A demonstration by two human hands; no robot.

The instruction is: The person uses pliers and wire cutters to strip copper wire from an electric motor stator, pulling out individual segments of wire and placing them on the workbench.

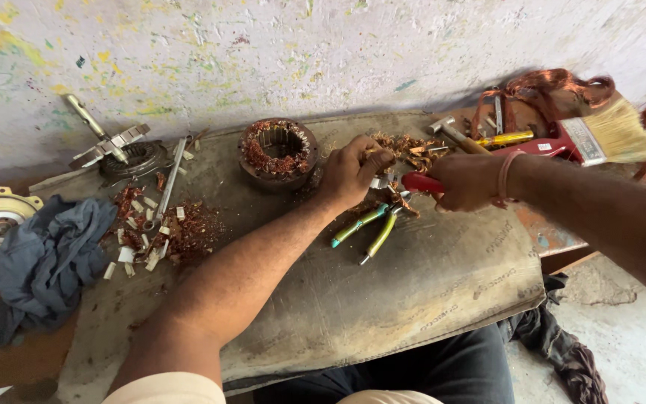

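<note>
just right of the motor stator (278,150), the left hand (349,173) pinches a bunch of copper wire scraps (405,150): light, springy, sharp-ended, best gripped mid-bundle. further right, the right hand (466,182) is closed round a red-handled tool (422,182).

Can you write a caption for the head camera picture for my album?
Left hand pinches copper scraps while right hand grips a red-handled tool.
</note>
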